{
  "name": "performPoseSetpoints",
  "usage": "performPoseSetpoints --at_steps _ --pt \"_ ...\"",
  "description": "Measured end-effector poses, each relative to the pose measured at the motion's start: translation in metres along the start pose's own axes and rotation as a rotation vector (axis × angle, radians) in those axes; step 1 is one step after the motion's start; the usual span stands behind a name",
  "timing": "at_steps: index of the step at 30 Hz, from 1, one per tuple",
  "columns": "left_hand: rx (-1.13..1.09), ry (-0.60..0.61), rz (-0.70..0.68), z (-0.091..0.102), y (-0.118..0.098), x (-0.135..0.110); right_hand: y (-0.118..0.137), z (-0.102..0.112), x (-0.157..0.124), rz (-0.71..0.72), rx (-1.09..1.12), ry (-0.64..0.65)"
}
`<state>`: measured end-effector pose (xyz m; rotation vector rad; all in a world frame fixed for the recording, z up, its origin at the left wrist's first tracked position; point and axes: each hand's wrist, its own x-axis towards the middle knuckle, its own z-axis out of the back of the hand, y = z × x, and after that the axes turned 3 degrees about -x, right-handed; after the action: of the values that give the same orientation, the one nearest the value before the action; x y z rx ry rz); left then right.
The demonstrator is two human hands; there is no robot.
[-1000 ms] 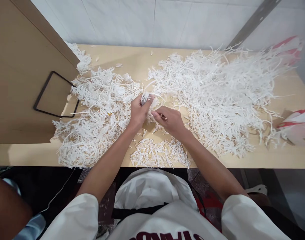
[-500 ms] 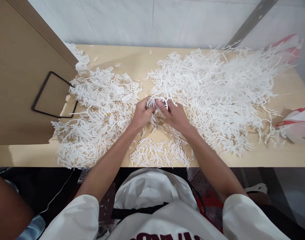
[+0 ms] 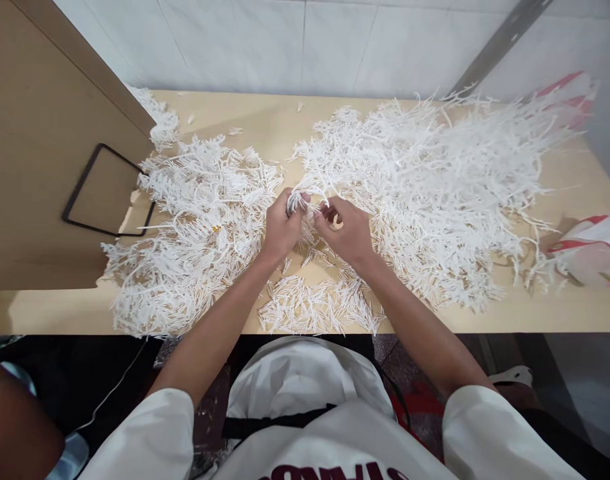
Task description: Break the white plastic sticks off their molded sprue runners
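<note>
My left hand point(image 3: 283, 227) is closed around a white branched strand piece point(image 3: 297, 200), its thin prongs fanning out above the thumb. Close beside it, my right hand point(image 3: 347, 227) has its thumb and forefinger pinched together at the right ends of the white strands; what lies between the fingertips is too small to make out. A large heap of white branching strands point(image 3: 435, 173) spreads on the right. To the left lies another white heap point(image 3: 199, 220), and short white bits point(image 3: 319, 303) are scattered near the table's front edge.
A cardboard box point(image 3: 39, 167) with a black wire frame point(image 3: 77, 190) stands at the left. Red-and-white plastic bags point(image 3: 597, 250) sit at the right. A tiled wall point(image 3: 265, 43) backs the wooden table point(image 3: 549, 313). Part of another person point(image 3: 15, 420) shows at the lower left.
My right hand has drawn slightly right, apart from my left. The white branched piece stays in my left hand, which has shifted a little left.
</note>
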<state>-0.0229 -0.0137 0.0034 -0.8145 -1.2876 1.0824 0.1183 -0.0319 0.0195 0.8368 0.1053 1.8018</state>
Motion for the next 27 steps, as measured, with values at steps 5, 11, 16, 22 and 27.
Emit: performPoseSetpoints --at_steps 5,11,16,22,27 --pt "0.01 0.063 -0.053 0.001 0.001 -0.001 -0.004 0.004 0.004 -0.028 0.056 0.15" --pt "0.103 0.091 -0.05 0.0 -0.004 -0.002 -0.008 0.002 0.003 0.162 -0.205 0.259" --pt "0.26 0.096 -0.105 0.0 -0.007 -0.004 -0.011 -0.005 0.0 0.264 -0.36 0.117" --pt "0.361 -0.011 -0.189 -0.003 -0.002 -0.008 -0.011 -0.012 -0.001 0.23 -0.319 0.009" --pt "0.276 -0.011 -0.242 -0.002 0.001 -0.006 -0.002 -0.013 0.0 0.017 -0.116 -0.006"
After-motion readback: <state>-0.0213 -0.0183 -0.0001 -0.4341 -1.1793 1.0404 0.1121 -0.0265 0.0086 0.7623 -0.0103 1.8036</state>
